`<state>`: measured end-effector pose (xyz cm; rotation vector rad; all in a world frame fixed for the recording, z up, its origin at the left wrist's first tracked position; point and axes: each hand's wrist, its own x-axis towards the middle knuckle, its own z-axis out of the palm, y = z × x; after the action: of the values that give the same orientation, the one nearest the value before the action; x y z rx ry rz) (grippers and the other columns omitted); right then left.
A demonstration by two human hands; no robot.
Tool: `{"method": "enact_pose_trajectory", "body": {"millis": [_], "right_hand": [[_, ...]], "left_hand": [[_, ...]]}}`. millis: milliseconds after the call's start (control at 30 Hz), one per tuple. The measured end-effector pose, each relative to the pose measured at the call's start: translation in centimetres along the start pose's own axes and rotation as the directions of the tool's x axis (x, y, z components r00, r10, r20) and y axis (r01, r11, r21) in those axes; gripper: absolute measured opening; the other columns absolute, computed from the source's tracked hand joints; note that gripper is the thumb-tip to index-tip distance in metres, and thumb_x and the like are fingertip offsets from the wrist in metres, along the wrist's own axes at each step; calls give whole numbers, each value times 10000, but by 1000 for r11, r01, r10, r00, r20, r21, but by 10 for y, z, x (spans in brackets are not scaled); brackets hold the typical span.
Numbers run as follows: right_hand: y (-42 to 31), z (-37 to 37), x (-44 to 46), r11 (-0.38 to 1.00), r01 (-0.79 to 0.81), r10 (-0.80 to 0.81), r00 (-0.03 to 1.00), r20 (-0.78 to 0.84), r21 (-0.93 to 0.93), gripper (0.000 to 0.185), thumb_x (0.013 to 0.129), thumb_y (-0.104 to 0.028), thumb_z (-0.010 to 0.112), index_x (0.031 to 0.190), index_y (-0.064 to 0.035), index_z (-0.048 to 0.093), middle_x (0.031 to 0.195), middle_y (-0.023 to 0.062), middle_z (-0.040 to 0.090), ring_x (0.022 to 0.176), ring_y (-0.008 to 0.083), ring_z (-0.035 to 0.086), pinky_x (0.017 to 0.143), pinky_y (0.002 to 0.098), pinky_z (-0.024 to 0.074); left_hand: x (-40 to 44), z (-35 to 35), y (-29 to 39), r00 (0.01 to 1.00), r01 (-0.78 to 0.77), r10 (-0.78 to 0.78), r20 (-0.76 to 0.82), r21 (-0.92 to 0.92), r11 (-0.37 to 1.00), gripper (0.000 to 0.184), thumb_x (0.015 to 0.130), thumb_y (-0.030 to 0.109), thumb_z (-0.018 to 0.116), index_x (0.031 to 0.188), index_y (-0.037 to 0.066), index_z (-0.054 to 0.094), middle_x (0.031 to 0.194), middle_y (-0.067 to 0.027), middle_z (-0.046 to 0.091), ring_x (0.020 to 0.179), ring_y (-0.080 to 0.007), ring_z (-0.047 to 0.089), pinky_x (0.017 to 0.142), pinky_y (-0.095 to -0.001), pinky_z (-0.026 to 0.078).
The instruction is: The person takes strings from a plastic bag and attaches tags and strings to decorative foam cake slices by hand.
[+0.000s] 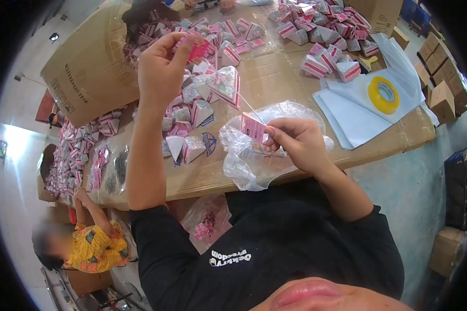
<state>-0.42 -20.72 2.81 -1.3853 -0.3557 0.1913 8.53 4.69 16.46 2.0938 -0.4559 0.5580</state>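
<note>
Raised over the table, my left hand (166, 59) is closed, pinching a bright pink card (200, 51) between thumb and fingers. Just below it is a triangular clear packet (225, 85) with a pink-striped edge; whether it hangs or rests on the pile, I cannot tell. My right hand (296, 142) is closed on a small pink printed tag (253, 128), held by its edge. A thin white string (246, 103) stretches up from near this tag toward the left hand. Beneath the right hand lies a crumpled clear plastic bag (249, 168).
Many pink-and-white triangular packets (327, 59) are heaped across the cardboard-covered table (275, 70). A tipped carton (88, 78) stands at left. A yellow tape roll (383, 95) sits on white sheets (342, 116) at right. A person in a yellow shirt (96, 249) is at lower left.
</note>
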Motion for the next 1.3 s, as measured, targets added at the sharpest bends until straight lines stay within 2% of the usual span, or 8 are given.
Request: {"method": "enact_pose_trajectory", "body": {"millis": [167, 267, 400, 633, 833, 1033, 1167, 1300], "right_hand": [[1, -5, -3, 1000, 1, 1, 997, -75, 25, 177, 945, -88, 642, 1036, 46, 712, 785, 45, 695, 678, 78, 619, 631, 236, 509], [5, -9, -2, 998, 18, -12, 995, -104, 61, 175, 948, -86, 638, 1044, 42, 708, 802, 38, 697, 707, 72, 620, 654, 233, 504], [10, -16, -2, 997, 46, -38, 992, -123, 56, 172, 953, -70, 627, 1063, 39, 702, 831, 29, 700, 751, 66, 621, 694, 228, 499], [13, -24, -1, 997, 75, -74, 987, -145, 6, 167, 956, -61, 623, 1060, 42, 703, 822, 27, 704, 740, 65, 619, 689, 229, 498], [15, -24, 2, 997, 68, -65, 989, -133, 19, 142, 962, -43, 625, 1042, 55, 690, 807, 37, 675, 727, 79, 604, 686, 226, 510], [20, -21, 1, 996, 45, -31, 982, -185, 72, 151, 946, -54, 653, 1033, 61, 697, 814, 41, 695, 714, 68, 612, 654, 215, 488], [23, -20, 2, 995, 89, -80, 977, -198, 37, 150, 928, -24, 671, 1040, 74, 691, 822, 53, 699, 720, 83, 624, 649, 222, 499], [22, -20, 2, 996, 83, -74, 976, -204, 38, 150, 932, -30, 668, 1038, 73, 691, 814, 52, 695, 717, 83, 622, 649, 222, 498]], "left_hand": [[-30, 17, 34, 892, -271, 268, 365, -44, 962, 319, 995, 203, 611, 1140, -81, 632, 1061, -134, 690, 969, -153, 643, 861, -288, 515], [-39, 15, 38, 898, -307, 422, 124, -510, 804, 413, 972, 267, 616, 1136, -111, 622, 1088, -182, 691, 965, -207, 669, 876, -322, 521], [-35, -34, -13, 930, -367, 342, -136, -258, 894, 344, 1019, 235, 551, 1078, -88, 656, 1025, -136, 702, 894, -171, 658, 809, -298, 525], [-55, -48, -90, 967, 243, -212, -142, 260, 935, 228, 975, 194, 617, 1029, -15, 691, 886, -34, 697, 764, -68, 608, 673, -235, 483], [-66, -62, -199, 973, 222, -203, -107, 670, 709, 411, 864, 340, 708, 1063, -19, 693, 970, -166, 719, 889, -262, 688, 812, -364, 519], [-59, -46, -224, 983, 86, -177, 41, 754, 651, 405, 782, 320, 779, 1001, -13, 711, 1002, -220, 681, 928, -349, 665, 823, -413, 513], [-54, -39, -219, 885, 457, -421, -199, 544, 704, 500, 764, 300, 806, 1102, 3, 587, 1026, -173, 663, 944, -356, 638, 858, -447, 506], [-48, -33, -219, 920, 392, -266, -288, 679, 621, 534, 768, 306, 803, 1168, 38, 572, 1156, -169, 621, 989, -362, 613, 884, -450, 497]]}}
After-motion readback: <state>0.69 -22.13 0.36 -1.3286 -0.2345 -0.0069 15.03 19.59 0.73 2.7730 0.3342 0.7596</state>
